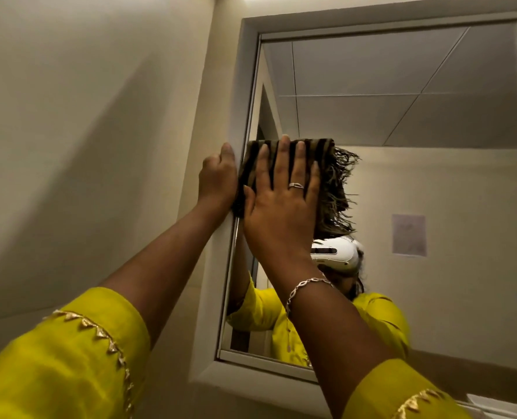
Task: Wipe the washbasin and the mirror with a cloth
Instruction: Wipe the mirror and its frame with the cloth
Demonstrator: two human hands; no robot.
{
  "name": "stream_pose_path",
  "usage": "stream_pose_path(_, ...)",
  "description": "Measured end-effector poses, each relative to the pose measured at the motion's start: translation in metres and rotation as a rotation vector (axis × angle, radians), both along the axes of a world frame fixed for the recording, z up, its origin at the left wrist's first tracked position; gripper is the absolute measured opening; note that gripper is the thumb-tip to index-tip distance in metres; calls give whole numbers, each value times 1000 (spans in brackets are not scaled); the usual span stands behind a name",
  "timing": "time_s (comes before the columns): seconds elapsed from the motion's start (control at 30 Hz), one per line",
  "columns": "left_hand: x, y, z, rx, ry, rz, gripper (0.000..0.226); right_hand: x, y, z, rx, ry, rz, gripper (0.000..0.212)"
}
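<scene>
The mirror [402, 122] hangs on the wall in a white frame [242, 86]. A dark brown striped cloth [330, 164] with a fringed edge lies flat against the glass near its left side. My right hand [281, 207] presses on the cloth with its fingers spread, holding it to the mirror. My left hand [218, 176] rests on the frame's left strip, fingers curled toward the cloth's left edge; whether it grips the cloth is hidden. The washbasin is out of view.
A plain cream wall [85, 146] fills the left side. The mirror reflects a person in a yellow garment and a white headset, a tiled ceiling and a paper on the far wall. A white edge [493, 402] shows at the bottom right.
</scene>
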State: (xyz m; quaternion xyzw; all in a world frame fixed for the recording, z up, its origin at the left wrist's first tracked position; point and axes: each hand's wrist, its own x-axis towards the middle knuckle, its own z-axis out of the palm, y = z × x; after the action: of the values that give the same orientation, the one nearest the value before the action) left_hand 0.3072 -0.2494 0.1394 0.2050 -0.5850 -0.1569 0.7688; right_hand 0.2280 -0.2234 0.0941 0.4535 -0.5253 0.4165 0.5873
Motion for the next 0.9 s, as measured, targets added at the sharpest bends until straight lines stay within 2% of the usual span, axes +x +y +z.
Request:
stream_pose_path(0.13, 3, -4, -1, -19, -29, -74, 47, 6, -6, -8, 18, 65, 28, 59)
stream_pose_path(0.27, 2, -3, -2, -46, -60, -45, 59, 1, -2, -19, 46, 126, 67, 57)
stream_pose_path(0.43, 2, 2, -4, -23, -65, 23, 58, -16, 11, -33, 100, 191, 74, 56)
stream_pose_path(0.73, 2, 4, -7, -82, -117, 129, 57, -68, 42, -46, 117, 176, 13, 54)
stream_pose_path(0.9, 2, -3, -7, -86, -124, 118, 57, -105, 62, -49, 109, 141, -12, 55)
